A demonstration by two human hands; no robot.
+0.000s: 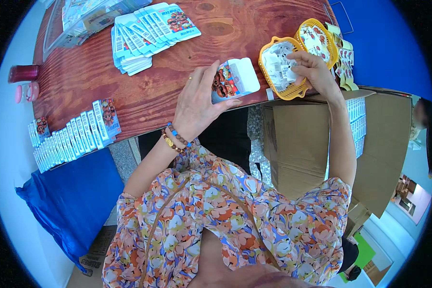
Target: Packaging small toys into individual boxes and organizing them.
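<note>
Nearest the camera is the person's floral blouse [225, 221], orange, blue and cream, with both bare forearms rising from it toward the reddish-brown wooden worktop [177, 86].

The left hand [197, 103], with beaded bracelets at the wrist, holds a small flat light-blue and white card packet with a cartoon picture [233, 81] at the near edge of the worktop. Its fingers are clamped on the packet, the thumb along the lower edge and the other fingers across its left side.

Just right of that packet stands a yellow oval plastic basket holding white paper sachets [269, 50]. The right hand [312, 69] rests at this basket's right rim, its fingers curled together on a sachet in the basket. Touching the basket on its far right side is a second yellow plastic basket with printed sachets [314, 36], and beyond that lie loose yellow-edged sachets [343, 62].

Far left of the first basket, a fanned stack of matching blue-white card packets [149, 33] lies on the worktop. Well to the basket's near left, rows of upright blue-white packets [77, 134] line the worktop's edge. Below the basket, under the worktop, stand brown cardboard boxes [302, 144].
</note>
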